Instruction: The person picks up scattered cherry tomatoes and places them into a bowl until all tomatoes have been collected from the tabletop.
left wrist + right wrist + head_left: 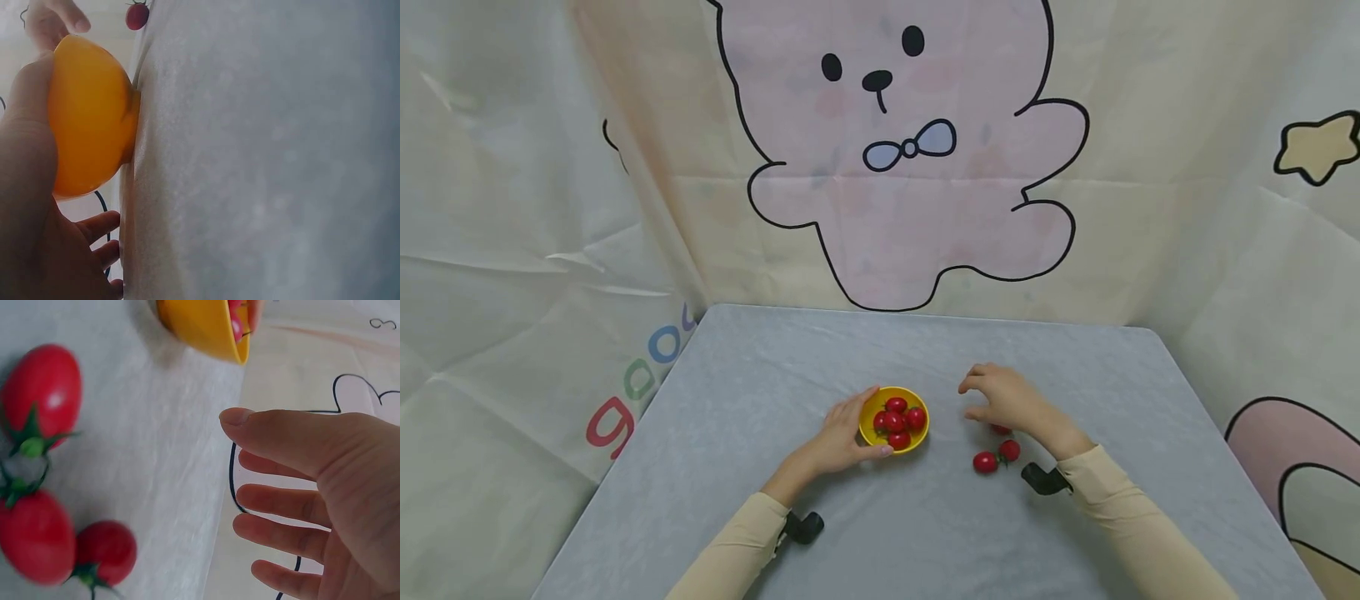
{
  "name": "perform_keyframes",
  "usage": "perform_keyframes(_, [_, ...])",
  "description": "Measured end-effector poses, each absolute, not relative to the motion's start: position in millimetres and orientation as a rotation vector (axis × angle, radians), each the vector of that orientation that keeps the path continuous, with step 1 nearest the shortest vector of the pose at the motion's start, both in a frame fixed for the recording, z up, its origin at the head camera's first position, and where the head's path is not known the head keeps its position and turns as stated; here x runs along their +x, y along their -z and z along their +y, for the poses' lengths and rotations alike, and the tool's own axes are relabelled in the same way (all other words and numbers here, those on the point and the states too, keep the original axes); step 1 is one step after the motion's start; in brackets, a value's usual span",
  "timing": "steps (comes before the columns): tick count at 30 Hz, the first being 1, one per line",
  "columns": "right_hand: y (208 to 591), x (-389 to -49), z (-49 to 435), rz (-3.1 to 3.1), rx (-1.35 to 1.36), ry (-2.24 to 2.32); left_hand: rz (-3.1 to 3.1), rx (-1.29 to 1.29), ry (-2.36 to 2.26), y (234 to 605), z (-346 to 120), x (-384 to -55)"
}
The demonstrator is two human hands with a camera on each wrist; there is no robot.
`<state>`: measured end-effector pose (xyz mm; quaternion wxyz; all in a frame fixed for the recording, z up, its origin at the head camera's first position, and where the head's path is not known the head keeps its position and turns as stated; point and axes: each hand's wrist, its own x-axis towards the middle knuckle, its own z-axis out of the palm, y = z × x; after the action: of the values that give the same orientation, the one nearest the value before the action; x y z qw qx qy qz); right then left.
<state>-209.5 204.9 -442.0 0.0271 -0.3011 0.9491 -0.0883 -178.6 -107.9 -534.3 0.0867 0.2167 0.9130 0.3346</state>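
A small yellow bowl (866,435) with several red cherry tomatoes (893,422) in it stands on the table. My left hand (844,433) holds the bowl from its left side, the thumb along the near rim and the fingers along the far side. In the left wrist view the bowl (94,119) rests on the cloth by its foot. To the right of the bowl, my right hand (1011,402) hovers above the table with loosely bent fingers and nothing in them. Three cherry tomatoes with green stems, one of them this tomato (44,394), lie below it, partly hidden in the head view.
A pale grey-blue cloth (760,375) covers the table. Behind it hangs a cream curtain with a pink bear drawing (910,225). More printed curtain encloses the left and right sides. A black wrist camera (805,528) sits under the left forearm, another (1043,478) beside the right wrist.
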Motion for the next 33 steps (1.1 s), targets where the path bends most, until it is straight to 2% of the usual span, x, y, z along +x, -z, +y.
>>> perform_keyframes(33, [470.7, -201.3, 248.8, 2.941, -0.819, 0.321, 2.741, 0.642, -1.005, 536.2, -107.8, -180.3])
